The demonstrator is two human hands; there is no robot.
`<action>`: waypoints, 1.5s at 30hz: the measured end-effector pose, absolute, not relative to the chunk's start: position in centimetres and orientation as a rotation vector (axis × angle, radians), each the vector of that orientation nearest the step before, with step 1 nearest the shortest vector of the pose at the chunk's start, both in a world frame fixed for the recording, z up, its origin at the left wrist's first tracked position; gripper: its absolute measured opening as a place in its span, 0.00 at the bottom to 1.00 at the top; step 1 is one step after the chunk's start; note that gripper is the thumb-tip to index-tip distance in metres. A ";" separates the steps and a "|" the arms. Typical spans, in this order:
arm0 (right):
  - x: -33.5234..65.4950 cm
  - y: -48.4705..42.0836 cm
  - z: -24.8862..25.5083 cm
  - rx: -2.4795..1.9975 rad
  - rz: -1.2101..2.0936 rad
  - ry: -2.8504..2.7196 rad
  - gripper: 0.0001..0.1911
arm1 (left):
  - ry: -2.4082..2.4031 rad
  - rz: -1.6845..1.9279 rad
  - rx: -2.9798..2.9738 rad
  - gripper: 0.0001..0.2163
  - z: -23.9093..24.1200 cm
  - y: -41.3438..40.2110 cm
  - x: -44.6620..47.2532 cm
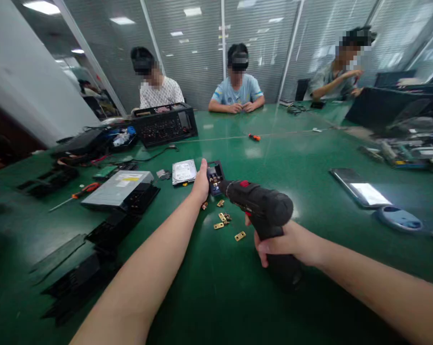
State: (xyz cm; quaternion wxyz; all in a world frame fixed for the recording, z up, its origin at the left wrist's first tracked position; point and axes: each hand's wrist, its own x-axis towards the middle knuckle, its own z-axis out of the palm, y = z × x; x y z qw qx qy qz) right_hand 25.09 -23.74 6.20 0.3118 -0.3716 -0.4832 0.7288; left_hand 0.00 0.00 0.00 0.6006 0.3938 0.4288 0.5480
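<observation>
My right hand (286, 242) is wrapped around the grip of a black cordless screwdriver (259, 206), whose nose points left at a small dark part with gold contacts (214, 177). My left hand (201, 184) is closed on the left edge of that part and holds it on the green table (220, 287). Several small brass brackets (227, 225) lie loose on the table just below the part, between my two arms.
A silver hard drive (184, 171) and a grey optical drive (118, 188) lie to the left, with black panels (76, 278) and a screwdriver (80, 193) nearby. A phone (362, 188) and a mouse (399, 218) lie right. A black computer case (164, 123) stands behind. Three people sit across the table.
</observation>
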 end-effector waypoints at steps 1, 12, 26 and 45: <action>25.2 -23.9 6.2 -0.978 1.925 -1.279 0.45 | 0.988 1.267 0.912 0.38 0.0 0.0 0.0; 25.5 -24.0 6.6 -0.943 1.947 -1.296 0.41 | 0.959 1.285 0.842 0.36 0.2 -0.2 0.1; 25.4 -24.1 6.7 -0.950 1.953 -1.272 0.42 | 0.984 1.282 0.875 0.35 0.4 -0.4 0.2; 25.5 -24.2 6.7 -0.939 1.949 -1.287 0.39 | 0.984 1.286 0.863 0.37 1.4 -1.2 0.6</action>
